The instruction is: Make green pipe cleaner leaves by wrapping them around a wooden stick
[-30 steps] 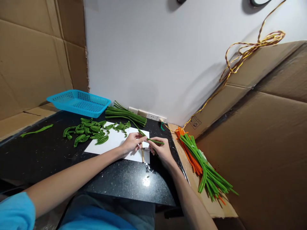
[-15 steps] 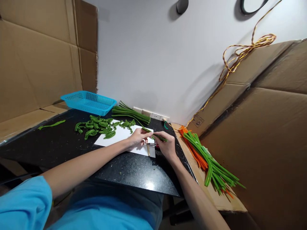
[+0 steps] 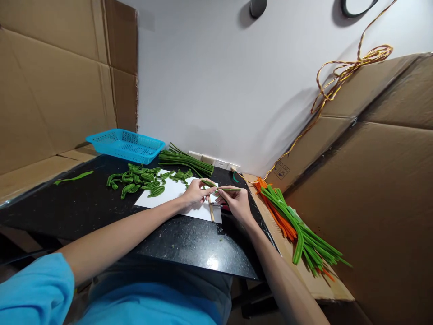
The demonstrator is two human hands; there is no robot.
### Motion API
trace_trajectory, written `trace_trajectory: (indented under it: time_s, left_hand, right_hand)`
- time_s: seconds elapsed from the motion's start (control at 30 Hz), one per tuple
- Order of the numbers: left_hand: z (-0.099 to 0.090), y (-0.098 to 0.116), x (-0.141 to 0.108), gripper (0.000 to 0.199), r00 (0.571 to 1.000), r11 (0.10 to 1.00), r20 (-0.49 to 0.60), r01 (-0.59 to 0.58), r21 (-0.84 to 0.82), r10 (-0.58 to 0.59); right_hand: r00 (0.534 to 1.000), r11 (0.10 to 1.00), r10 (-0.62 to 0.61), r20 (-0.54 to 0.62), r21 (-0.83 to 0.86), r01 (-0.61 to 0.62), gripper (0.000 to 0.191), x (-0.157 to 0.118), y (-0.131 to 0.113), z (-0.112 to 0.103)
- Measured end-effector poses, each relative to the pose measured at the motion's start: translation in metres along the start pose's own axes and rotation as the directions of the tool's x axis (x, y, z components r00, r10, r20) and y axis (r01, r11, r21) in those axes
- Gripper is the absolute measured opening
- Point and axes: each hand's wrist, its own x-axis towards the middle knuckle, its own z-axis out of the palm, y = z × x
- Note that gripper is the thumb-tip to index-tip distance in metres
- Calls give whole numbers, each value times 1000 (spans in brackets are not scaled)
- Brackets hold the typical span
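Observation:
Close together over the right part of a white sheet, both hands hold green pipe cleaner. My left hand pinches it between thumb and fingers, with a piece slanting up past the fingertips. From the other side my right hand grips a length that runs out to the right. The two hands nearly meet at the fingertips. Beneath them lie a thin tan stick and a red-handled tool with metal jaws, partly hidden. Looped, leaf-like green pipe cleaner shapes are heaped to the left.
Behind the sheet lies a dark green pipe cleaner bundle; a blue basket stands left of it. Orange pipe cleaners and bright green ones rest on cardboard at right. A green strip lies far left. Cardboard walls flank the table.
My right hand has turned and shifted slightly right, so its pipe cleaner length now lies nearly level instead of sloping down. The left hand stays almost in place.

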Motion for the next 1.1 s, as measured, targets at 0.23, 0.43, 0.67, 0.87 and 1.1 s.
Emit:
trace_trajectory:
  time_s: [0.23,0.43,0.67,0.87,1.1]
  left_hand:
    - [0,-1,0,54,997,999,78,22,-26,-20]
    - [1,-3,0,53,994,1000,111,18,-23,-15]
    - [4,2,-1,54,999,1000,23,25,0,-25]
    - [1,-1,1,49,998,1000,53,22,11,-23]
    - [3,-1,1,40,997,997,-28,68,-32,-69]
  right_hand:
    - [1000,999,24,-7,28,-24,39,0,-2,2]
    - [997,993,78,4,88,-78,39,0,-1,2]
    - [999,998,42,-9,43,-41,32,-1,-6,5]
    - [994,980,-100,-51,-176,89,28,-4,1,4]
    - [917,776,-398,8,-530,342,21,-9,-3,5]
